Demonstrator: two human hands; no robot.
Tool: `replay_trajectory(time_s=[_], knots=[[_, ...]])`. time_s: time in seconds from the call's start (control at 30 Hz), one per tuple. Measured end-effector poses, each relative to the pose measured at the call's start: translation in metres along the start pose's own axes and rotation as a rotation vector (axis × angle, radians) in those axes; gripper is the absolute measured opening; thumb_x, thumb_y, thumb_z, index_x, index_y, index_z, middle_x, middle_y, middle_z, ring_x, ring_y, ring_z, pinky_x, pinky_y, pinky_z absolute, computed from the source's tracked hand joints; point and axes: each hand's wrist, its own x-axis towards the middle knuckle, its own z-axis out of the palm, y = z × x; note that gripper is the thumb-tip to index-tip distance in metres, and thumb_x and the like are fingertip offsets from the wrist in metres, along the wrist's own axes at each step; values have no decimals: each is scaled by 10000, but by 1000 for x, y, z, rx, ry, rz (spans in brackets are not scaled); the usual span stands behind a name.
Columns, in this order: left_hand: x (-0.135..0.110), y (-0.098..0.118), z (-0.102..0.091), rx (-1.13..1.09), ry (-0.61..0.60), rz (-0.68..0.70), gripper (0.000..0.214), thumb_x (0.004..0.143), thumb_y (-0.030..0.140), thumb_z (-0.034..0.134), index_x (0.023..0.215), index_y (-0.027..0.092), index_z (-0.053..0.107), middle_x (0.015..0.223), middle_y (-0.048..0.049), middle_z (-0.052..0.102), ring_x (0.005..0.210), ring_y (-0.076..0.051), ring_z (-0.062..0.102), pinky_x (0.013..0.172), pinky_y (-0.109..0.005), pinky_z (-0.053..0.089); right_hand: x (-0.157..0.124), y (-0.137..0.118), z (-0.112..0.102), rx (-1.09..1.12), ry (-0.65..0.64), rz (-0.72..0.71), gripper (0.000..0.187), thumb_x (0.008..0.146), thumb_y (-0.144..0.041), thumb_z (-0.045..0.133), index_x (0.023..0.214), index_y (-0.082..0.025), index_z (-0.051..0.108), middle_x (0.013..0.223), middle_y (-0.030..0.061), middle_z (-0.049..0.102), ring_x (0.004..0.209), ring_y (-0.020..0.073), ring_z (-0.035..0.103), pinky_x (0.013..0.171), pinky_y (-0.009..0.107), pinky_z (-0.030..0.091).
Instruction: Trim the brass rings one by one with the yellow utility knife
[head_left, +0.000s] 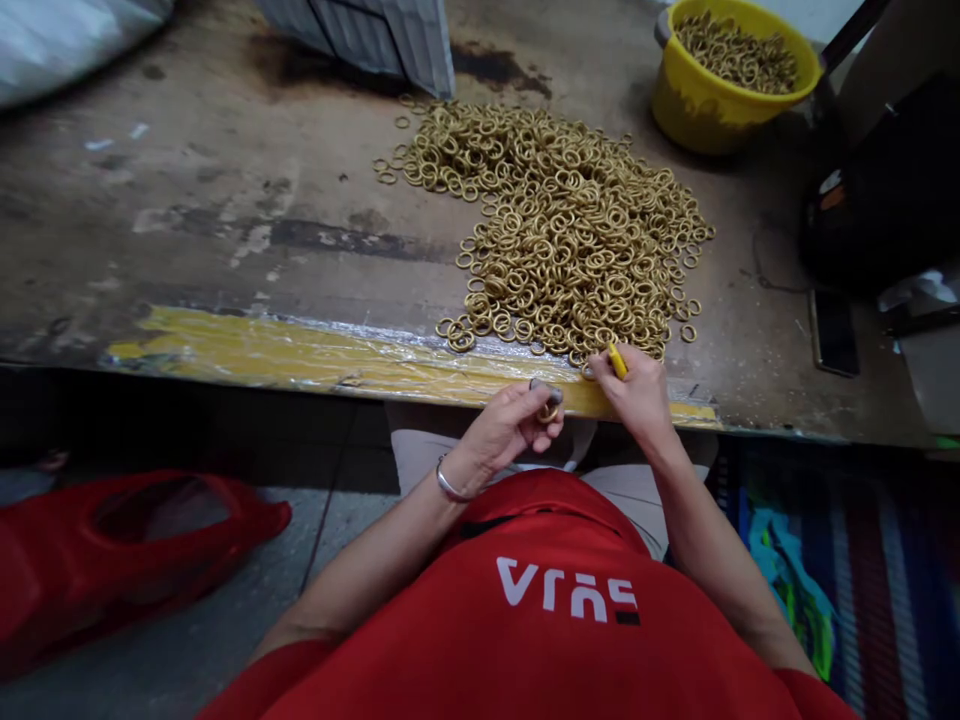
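Note:
A wide heap of brass-coloured rings (pixel 585 220) lies on the worn table top. Just off the table's front edge, my left hand (pixel 517 425) is closed with a single ring (pixel 550 411) pinched in its fingers. Something grey covers the tip of its thumb. My right hand (pixel 637 393) grips a yellow-handled tool (pixel 617 360) at the near side of the heap. The working end of this tool is hidden, so its kind cannot be made out. A ring shows right beside the right fingertips.
A yellow tub (pixel 705 115) full of rings stands at the back right. Below it lies a phone (pixel 834 332). A grey slatted crate (pixel 375 40) is behind the heap. Yellow tape (pixel 247 345) covers the front edge. A red plastic chair (pixel 112 560) is at the left.

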Motion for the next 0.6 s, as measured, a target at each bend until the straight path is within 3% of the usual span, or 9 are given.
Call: replay_trajectory(time_s=[0.1, 0.17, 0.3, 0.43, 0.5, 0.6], knots=[[5, 1, 6, 236, 122, 149, 374, 731, 429, 824, 844, 147, 605, 618, 27, 591, 468, -74, 529, 357, -147, 375, -5, -9, -3, 496, -165, 259, 333, 786, -473, 687, 645, -210, 539, 525, -67, 437, 456, 86, 371, 473, 248, 324], [6, 3, 11, 366, 151, 210, 379, 732, 389, 824, 935, 145, 618, 647, 28, 623, 467, -79, 558, 368, -154, 414, -9, -15, -3, 763, -296, 411, 395, 711, -531, 755, 668, -208, 531, 513, -85, 426, 400, 64, 332, 397, 227, 274], [5, 4, 16, 479, 142, 262, 339, 768, 341, 791, 1005, 128, 675, 690, 4, 672, 502, -90, 595, 425, -178, 486, -14, -22, 0, 941, -405, 527, 474, 608, -555, 839, 686, -193, 543, 523, -86, 463, 370, 41, 321, 353, 200, 248], [5, 4, 14, 450, 131, 217, 249, 782, 334, 781, 876, 114, 713, 620, -6, 671, 489, -89, 593, 483, -194, 517, -20, -20, 0, 871, -409, 478, 470, 694, -619, 766, 710, -198, 556, 550, -78, 449, 390, 51, 311, 375, 218, 261], [5, 5, 13, 355, 116, 166, 281, 764, 351, 802, 862, 103, 716, 661, -33, 704, 502, -97, 609, 488, -205, 528, -25, -18, -2, 665, -327, 325, 432, 815, -610, 664, 713, -202, 564, 582, -52, 464, 447, 79, 362, 435, 241, 312], [5, 8, 14, 206, 103, 111, 337, 717, 367, 843, 862, 94, 709, 786, -69, 749, 532, -106, 636, 479, -214, 541, -38, -12, -6, 215, -186, 12, 317, 942, -436, 547, 740, -199, 610, 658, 7, 550, 614, 146, 499, 605, 279, 400]])
